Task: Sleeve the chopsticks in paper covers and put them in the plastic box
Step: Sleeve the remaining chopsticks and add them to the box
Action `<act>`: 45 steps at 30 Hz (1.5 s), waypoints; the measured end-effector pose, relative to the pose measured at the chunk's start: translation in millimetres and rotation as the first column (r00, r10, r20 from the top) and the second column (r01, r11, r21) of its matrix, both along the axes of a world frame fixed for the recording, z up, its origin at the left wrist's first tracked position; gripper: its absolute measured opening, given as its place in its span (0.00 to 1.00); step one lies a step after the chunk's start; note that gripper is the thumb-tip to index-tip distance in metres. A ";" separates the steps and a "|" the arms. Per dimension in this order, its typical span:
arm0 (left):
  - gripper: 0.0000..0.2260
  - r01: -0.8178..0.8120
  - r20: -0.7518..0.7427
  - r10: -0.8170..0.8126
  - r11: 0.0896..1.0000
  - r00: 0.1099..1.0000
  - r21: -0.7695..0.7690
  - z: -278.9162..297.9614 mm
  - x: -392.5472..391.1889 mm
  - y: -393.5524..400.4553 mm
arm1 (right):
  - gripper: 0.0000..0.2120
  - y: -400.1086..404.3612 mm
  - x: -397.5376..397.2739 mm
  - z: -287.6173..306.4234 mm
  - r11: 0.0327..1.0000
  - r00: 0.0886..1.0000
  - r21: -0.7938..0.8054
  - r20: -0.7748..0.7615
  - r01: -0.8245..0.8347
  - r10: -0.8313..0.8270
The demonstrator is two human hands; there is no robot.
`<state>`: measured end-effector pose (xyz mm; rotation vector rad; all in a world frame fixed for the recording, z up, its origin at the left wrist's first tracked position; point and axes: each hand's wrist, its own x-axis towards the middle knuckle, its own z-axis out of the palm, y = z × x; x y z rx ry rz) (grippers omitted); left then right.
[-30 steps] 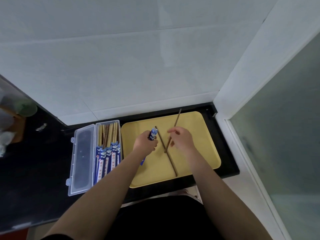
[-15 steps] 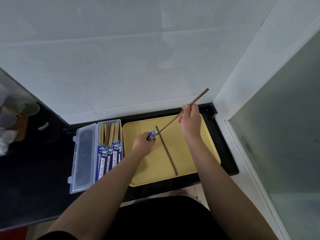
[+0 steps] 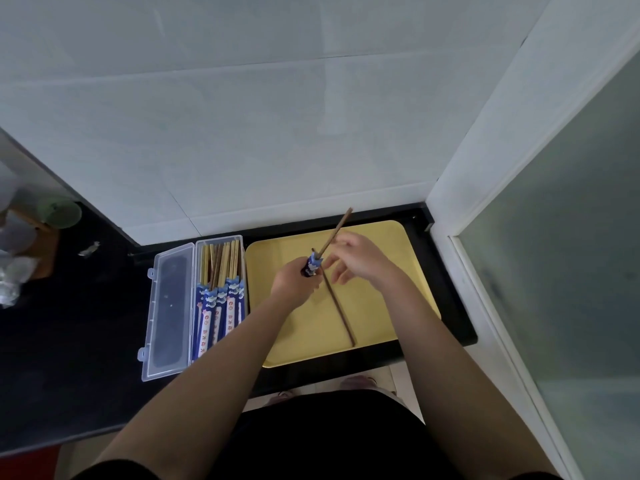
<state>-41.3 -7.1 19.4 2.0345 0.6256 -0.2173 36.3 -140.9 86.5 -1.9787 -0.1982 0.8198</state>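
My left hand (image 3: 294, 280) grips a blue paper cover (image 3: 312, 266) upright over the yellow tray (image 3: 391, 271). A brown chopstick (image 3: 337, 230) stands with its lower end in the cover's mouth and slants up to the right. My right hand (image 3: 358, 259) hovers just right of it, blurred, with its fingers spread loosely; the topmost finger is at the stick. A second brown chopstick (image 3: 341, 311) lies loose on the tray. The clear plastic box (image 3: 242, 268) left of the tray holds several sleeved chopsticks (image 3: 218, 306).
The box's hinged lid (image 3: 168, 306) lies open flat to the left on the black counter (image 3: 69, 358). A green cup (image 3: 60, 213) and clear wrappers sit at the far left. A white wall rises behind, and a frosted glass panel stands on the right.
My right hand lifted one chopstick off the tray, fed its tip into the cover and slid down from the stick's far end toward the cover. The left hand stayed put.
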 end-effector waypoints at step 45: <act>0.10 -0.389 -0.207 0.330 0.776 0.921 -0.497 -3.3 -1.1 17.0 | 0.12 0.4 15.2 26.8 0.858 0.806 0.294 0.312 0.420 -0.502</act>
